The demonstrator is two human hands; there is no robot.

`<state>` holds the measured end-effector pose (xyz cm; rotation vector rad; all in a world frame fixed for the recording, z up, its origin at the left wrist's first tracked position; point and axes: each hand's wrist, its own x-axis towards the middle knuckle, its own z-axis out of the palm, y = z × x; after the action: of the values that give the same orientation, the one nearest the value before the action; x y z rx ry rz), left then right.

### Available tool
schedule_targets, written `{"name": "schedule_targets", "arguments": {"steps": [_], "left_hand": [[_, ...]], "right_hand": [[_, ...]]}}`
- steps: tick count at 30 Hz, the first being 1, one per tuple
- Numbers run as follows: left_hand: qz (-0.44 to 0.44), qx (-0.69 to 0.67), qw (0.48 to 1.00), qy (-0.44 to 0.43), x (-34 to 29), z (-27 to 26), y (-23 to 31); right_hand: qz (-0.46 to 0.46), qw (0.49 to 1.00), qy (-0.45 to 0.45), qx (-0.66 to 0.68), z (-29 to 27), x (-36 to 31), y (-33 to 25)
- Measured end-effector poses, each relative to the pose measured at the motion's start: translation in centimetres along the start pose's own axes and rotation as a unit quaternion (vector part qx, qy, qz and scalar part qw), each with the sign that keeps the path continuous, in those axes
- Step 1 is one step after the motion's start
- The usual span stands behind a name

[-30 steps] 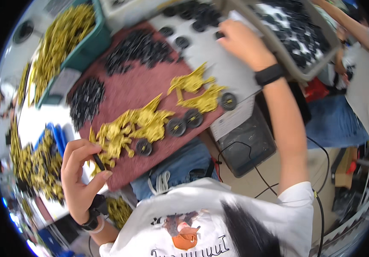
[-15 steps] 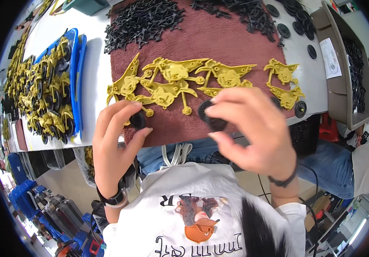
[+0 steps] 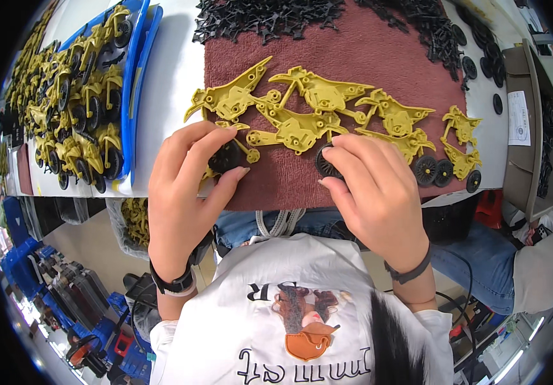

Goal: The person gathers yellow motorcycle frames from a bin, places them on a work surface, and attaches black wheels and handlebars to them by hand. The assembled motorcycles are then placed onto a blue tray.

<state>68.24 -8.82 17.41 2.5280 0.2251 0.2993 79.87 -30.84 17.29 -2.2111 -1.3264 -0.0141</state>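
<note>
Yellow plastic toy motorcycle body halves lie in a loose row on a brown-red cloth. My left hand is closed around a black spoked wheel, held by thumb and fingertips beside a small yellow part at the row's left end. My right hand pinches another black spoked wheel, tilted, at the near end of a middle yellow half. Fingers hide part of both wheels; whether the right one sits on the yellow half's peg I cannot tell.
Several loose black wheels lie near the cloth's right edge. Small black parts are heaped at the back. Blue trays of yellow-and-black toy motorcycles stand left; a grey-brown bin stands right. A co-worker sits at right.
My right hand has brought its wheel down to a middle yellow half. My left hand still grips its wheel. The whole view has shifted, and two wheels at the right are now uncovered.
</note>
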Motion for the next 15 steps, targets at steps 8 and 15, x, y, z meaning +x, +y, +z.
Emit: {"name": "schedule_targets", "arguments": {"steps": [8,15], "left_hand": [[-0.015,0.006,1.000,0.010,-0.1,0.1,0.2],[0.016,0.005,1.000,0.019,0.1,-0.1,1.4]], "right_hand": [[0.019,0.999,0.000,-0.038,-0.1,0.3,-0.5],[0.037,0.998,-0.050,-0.028,-1.7,-0.4,-0.2]]}}
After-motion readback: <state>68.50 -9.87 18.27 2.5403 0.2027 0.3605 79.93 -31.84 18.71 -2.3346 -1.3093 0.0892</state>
